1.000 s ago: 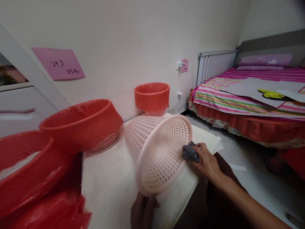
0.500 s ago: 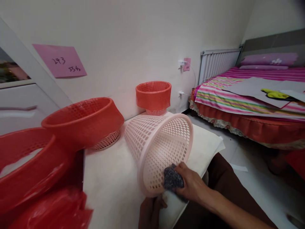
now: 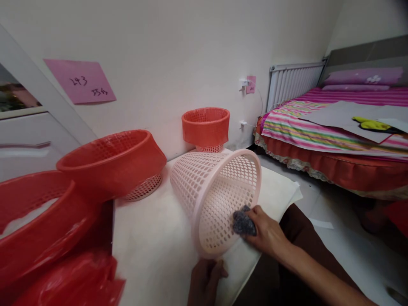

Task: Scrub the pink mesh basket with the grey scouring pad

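Note:
A pale pink plastic mesh wastebasket [image 3: 204,178] lies on its side, its open mouth facing me and tilted to the right. My left hand [image 3: 207,280] is below the lowest part of the rim, fingers curled up against it and thumb toward the right; part of the grip is hidden. In my right hand [image 3: 267,231] is a crumpled dark grey scrubbing pad [image 3: 244,222], pinched between thumb and fingers. The pad is at the rim's lower right edge, overlapping the inside wall in view.
The wastebasket rests on a cream-covered table [image 3: 143,246]. Red plastic-lined baskets stand left [image 3: 111,165] and behind [image 3: 205,127]. Crumpled red plastic [image 3: 73,276] lies lower left. Beyond the table on the right is a bed [image 3: 318,131] with a striped cover.
The wastebasket has shifted slightly right, turning a little. My right hand has moved the pad up and right along the rim; my left hand has moved slightly right with the basket.

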`<state>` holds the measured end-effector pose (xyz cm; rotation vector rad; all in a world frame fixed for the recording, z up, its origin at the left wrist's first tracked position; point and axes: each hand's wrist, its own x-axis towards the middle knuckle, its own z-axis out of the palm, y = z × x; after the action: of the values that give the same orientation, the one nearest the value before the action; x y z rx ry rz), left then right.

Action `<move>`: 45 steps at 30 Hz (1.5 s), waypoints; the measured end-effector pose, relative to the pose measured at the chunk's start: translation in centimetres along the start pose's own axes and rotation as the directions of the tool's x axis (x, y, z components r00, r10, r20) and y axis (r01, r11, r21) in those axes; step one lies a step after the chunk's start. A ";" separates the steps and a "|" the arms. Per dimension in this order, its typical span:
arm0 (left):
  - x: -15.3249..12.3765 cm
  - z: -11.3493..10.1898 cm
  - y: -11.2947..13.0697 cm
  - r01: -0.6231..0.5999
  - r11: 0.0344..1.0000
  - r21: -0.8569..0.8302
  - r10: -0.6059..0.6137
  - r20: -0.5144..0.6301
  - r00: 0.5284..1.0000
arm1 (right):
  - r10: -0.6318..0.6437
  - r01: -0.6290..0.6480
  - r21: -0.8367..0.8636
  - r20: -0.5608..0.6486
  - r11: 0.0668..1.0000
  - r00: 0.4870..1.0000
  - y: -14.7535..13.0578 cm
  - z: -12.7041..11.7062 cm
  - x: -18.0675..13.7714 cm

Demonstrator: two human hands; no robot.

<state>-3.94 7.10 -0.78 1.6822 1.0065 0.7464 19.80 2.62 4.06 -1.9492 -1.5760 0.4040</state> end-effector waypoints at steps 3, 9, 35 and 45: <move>0.1 0.4 -0.3 -0.015 1.000 0.017 0.014 0.018 1.000 | -0.038 0.015 0.168 0.135 0.986 0.990 -2.7 1.5 -1.1; -0.7 -0.3 1.7 -0.039 0.999 -0.002 0.039 -0.075 0.996 | -0.075 0.047 0.166 0.166 0.985 0.983 -3.3 2.1 -1.2; -1.0 -0.1 1.1 0.003 0.999 0.054 0.003 -0.103 0.995 | -0.064 0.024 0.201 0.195 0.979 0.979 -3.4 2.1 -1.1; -1.2 -1.5 4.9 -0.009 0.998 -0.059 -0.005 -0.234 0.972 | 0.060 -0.091 -0.203 -0.155 0.975 0.986 2.6 -3.2 1.2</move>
<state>-4.43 5.96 4.32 1.5689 1.1340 0.9840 23.93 2.60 5.11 -2.1489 -1.5028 0.1222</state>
